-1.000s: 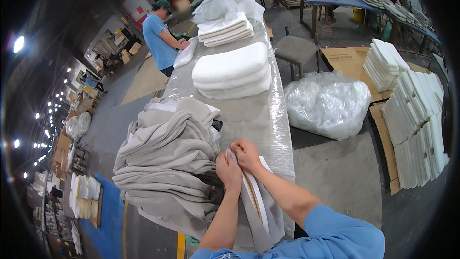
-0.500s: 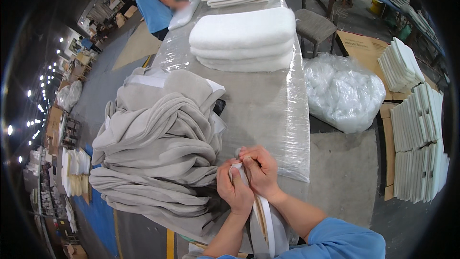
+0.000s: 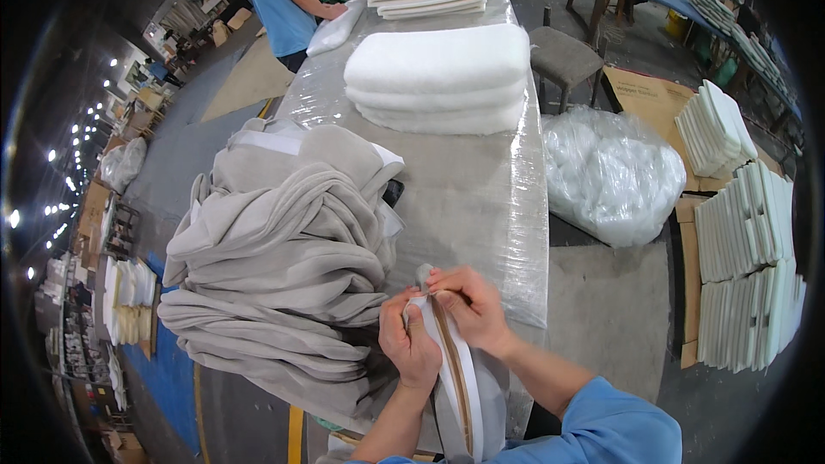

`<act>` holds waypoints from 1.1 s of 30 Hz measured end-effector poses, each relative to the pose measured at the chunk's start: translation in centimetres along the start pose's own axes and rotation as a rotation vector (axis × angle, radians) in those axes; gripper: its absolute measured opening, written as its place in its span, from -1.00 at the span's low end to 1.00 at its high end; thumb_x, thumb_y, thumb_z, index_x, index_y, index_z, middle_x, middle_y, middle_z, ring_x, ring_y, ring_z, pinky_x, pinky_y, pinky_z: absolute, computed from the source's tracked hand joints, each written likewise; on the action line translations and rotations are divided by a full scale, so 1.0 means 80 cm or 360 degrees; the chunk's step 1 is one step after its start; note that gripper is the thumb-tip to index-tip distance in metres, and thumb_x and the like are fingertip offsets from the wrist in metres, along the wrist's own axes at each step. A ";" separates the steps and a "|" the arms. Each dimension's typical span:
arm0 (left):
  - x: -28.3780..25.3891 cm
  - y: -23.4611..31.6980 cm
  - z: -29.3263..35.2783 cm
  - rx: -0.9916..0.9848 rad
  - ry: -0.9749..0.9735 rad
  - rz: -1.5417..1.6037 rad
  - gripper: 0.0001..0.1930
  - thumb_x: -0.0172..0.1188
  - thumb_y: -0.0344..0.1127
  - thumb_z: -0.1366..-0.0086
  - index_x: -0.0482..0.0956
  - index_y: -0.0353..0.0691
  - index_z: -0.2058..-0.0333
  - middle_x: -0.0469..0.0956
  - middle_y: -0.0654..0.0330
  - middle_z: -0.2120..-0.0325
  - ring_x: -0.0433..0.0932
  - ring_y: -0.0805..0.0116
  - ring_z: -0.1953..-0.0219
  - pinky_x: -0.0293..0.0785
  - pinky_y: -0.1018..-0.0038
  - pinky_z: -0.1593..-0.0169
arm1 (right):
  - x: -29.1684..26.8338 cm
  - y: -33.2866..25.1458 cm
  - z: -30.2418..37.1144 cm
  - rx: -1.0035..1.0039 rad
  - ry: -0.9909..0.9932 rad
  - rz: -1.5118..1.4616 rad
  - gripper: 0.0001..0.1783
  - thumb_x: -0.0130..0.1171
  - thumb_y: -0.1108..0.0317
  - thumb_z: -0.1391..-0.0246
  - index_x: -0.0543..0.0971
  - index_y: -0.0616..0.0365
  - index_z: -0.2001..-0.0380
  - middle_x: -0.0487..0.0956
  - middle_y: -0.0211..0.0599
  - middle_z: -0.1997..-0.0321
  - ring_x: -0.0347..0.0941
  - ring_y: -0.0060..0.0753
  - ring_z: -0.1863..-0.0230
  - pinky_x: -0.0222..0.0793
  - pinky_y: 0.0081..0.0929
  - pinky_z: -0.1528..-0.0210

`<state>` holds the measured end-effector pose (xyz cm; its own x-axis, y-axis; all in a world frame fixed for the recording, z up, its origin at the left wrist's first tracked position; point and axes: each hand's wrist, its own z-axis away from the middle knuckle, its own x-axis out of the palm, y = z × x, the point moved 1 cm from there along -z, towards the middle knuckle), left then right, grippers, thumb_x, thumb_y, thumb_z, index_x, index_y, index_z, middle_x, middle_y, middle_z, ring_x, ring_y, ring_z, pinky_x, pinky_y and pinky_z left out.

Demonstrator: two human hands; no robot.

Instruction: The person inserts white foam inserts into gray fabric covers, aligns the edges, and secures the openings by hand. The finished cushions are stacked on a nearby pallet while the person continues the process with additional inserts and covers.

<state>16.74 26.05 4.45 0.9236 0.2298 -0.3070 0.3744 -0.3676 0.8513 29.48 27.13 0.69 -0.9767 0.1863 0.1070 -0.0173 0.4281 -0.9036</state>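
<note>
Clearly, in the head view, both bare hands work close together at the near end of the counter [image 3: 468, 185]. The left hand [image 3: 412, 345] has its fingers [image 3: 394, 314] pinched on the top edge of a grey cover [image 3: 491, 404], while the right hand [image 3: 474, 308], its fingers curled in just beside, grips the same edge. The cover hangs down between the forearms, showing a brown strip [image 3: 457, 369] with white bands along it (its lower end runs out of sight). Left of the hands lies a grey pile [image 3: 275, 241] of folded cloth, a dark object [image 3: 393, 192] at its right side. Beyond stand white pads [image 3: 436, 77], stacked; a co-worker [image 3: 285, 13] is at the counter's far left.
</note>
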 end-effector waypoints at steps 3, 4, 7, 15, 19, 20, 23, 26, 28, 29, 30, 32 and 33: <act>-0.002 -0.004 -0.010 0.0063 -0.0055 -0.0059 -0.78 0.06 -0.32 -0.57 0.60 -0.36 0.15 0.64 -0.02 0.16 0.63 0.04 0.08 0.52 0.26 -0.09 | -0.016 -0.003 -0.021 0.0131 -0.0136 -0.0141 -0.69 0.35 0.46 -0.17 0.66 0.21 0.01 0.64 -0.12 -0.14 0.58 -0.12 -0.13 0.57 -0.31 -0.11; -0.002 -0.006 -0.010 0.0042 -0.0061 -0.0036 -0.79 0.07 -0.33 -0.57 0.60 -0.36 0.15 0.64 -0.02 0.15 0.63 0.06 0.07 0.52 0.27 -0.08 | -0.022 -0.009 -0.032 0.0124 -0.0240 -0.0038 -0.64 0.36 0.44 -0.15 0.65 0.19 -0.03 0.62 -0.13 -0.18 0.57 -0.13 -0.16 0.57 -0.33 -0.09; 0.000 -0.010 -0.012 -0.0042 -0.0097 0.0065 -0.81 0.11 -0.34 -0.55 0.59 -0.36 0.13 0.64 0.00 0.12 0.63 0.11 0.05 0.51 0.30 -0.09 | -0.026 -0.015 -0.043 0.0110 -0.0405 0.0224 -0.61 0.37 0.46 -0.13 0.67 0.15 -0.06 0.62 -0.17 -0.23 0.58 -0.17 -0.17 0.58 -0.35 -0.06; 0.011 -0.022 -0.017 -0.0313 -0.0156 0.0373 -0.80 0.23 -0.44 -0.45 0.62 -0.35 0.01 0.63 0.04 0.01 0.59 0.22 -0.09 0.47 0.33 -0.19 | -0.007 0.007 -0.039 0.0085 -0.0129 0.0311 -0.76 0.33 0.57 -0.11 0.71 0.17 0.12 0.72 -0.20 -0.04 0.63 -0.10 -0.07 0.57 -0.32 -0.03; 0.012 -0.017 -0.019 -0.0226 -0.0070 0.0055 -0.85 0.17 -0.45 -0.47 0.61 -0.36 0.07 0.64 0.00 0.03 0.61 0.12 -0.06 0.48 0.29 -0.18 | 0.017 0.006 -0.034 -0.0015 0.0097 0.0259 -0.82 0.30 0.63 -0.09 0.67 0.20 0.23 0.72 -0.20 0.04 0.63 -0.07 -0.04 0.54 -0.29 -0.08; 0.014 -0.018 -0.018 -0.0181 -0.0043 0.0023 -0.85 0.15 -0.43 -0.48 0.61 -0.37 0.08 0.64 -0.01 0.04 0.61 0.10 -0.05 0.48 0.27 -0.18 | 0.021 0.006 -0.034 -0.0027 0.0134 0.0231 -0.83 0.29 0.65 -0.09 0.66 0.20 0.25 0.72 -0.20 0.06 0.62 -0.07 -0.03 0.53 -0.28 -0.09; 0.016 -0.016 -0.019 -0.0073 0.0004 -0.0021 -0.83 0.11 -0.38 -0.52 0.59 -0.36 0.14 0.64 -0.02 0.09 0.61 0.03 -0.01 0.49 0.22 -0.16 | 0.023 0.015 -0.031 -0.0063 0.0149 0.0262 -0.82 0.29 0.67 -0.08 0.65 0.20 0.26 0.71 -0.21 0.11 0.61 -0.08 -0.03 0.52 -0.26 -0.09; 0.014 -0.018 -0.017 -0.0013 0.0024 -0.0028 -0.79 0.09 -0.31 -0.55 0.58 -0.35 0.18 0.64 -0.01 0.13 0.61 0.00 0.01 0.50 0.18 -0.14 | 0.026 0.016 -0.028 -0.0108 0.0172 0.0256 -0.82 0.33 0.66 -0.07 0.65 0.18 0.26 0.71 -0.22 0.12 0.61 -0.09 -0.01 0.52 -0.24 -0.08; 0.012 -0.021 -0.016 0.0035 0.0012 -0.0015 -0.77 0.09 -0.28 -0.56 0.58 -0.35 0.19 0.63 0.00 0.15 0.60 -0.02 0.01 0.50 0.16 -0.13 | 0.027 0.021 -0.023 -0.0142 0.0174 0.0217 -0.82 0.35 0.64 -0.07 0.65 0.18 0.26 0.71 -0.23 0.12 0.61 -0.10 0.01 0.53 -0.22 -0.12; 0.010 -0.023 -0.015 0.0063 -0.0008 -0.0003 -0.77 0.09 -0.27 -0.56 0.58 -0.35 0.19 0.62 0.00 0.16 0.60 -0.03 0.01 0.51 0.15 -0.13 | 0.027 0.023 -0.021 -0.0157 0.0174 0.0198 -0.82 0.36 0.63 -0.07 0.65 0.18 0.26 0.71 -0.23 0.12 0.61 -0.11 0.02 0.53 -0.21 -0.13; 0.008 -0.023 -0.015 0.0092 -0.0028 0.0008 -0.76 0.09 -0.27 -0.56 0.58 -0.35 0.19 0.62 0.01 0.17 0.60 -0.04 0.01 0.51 0.14 -0.13 | 0.027 0.024 -0.020 -0.0153 0.0173 0.0163 -0.82 0.36 0.63 -0.08 0.66 0.18 0.25 0.71 -0.23 0.12 0.61 -0.11 0.02 0.53 -0.20 -0.15; 0.006 -0.020 -0.014 0.0129 -0.0046 0.0021 -0.73 0.07 -0.24 -0.58 0.58 -0.34 0.20 0.60 0.02 0.18 0.59 0.02 0.01 0.49 0.16 -0.15 | 0.027 0.026 -0.016 -0.0139 0.0171 0.0093 -0.82 0.36 0.62 -0.08 0.66 0.18 0.24 0.72 -0.22 0.11 0.60 -0.12 0.03 0.53 -0.17 -0.20; 0.006 -0.018 -0.015 0.0155 -0.0051 0.0029 -0.72 0.05 -0.23 -0.59 0.58 -0.34 0.20 0.59 0.03 0.19 0.59 0.06 0.01 0.47 0.17 -0.17 | 0.028 0.026 -0.014 -0.0145 0.0179 0.0061 -0.82 0.36 0.62 -0.09 0.66 0.19 0.23 0.71 -0.21 0.10 0.60 -0.13 0.03 0.52 -0.16 -0.22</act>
<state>16.52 27.76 3.60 0.9319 0.1939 -0.3064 0.3622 -0.4574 0.8121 27.52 29.41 -0.50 -0.9460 0.2998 0.1234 0.0442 0.4964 -0.8670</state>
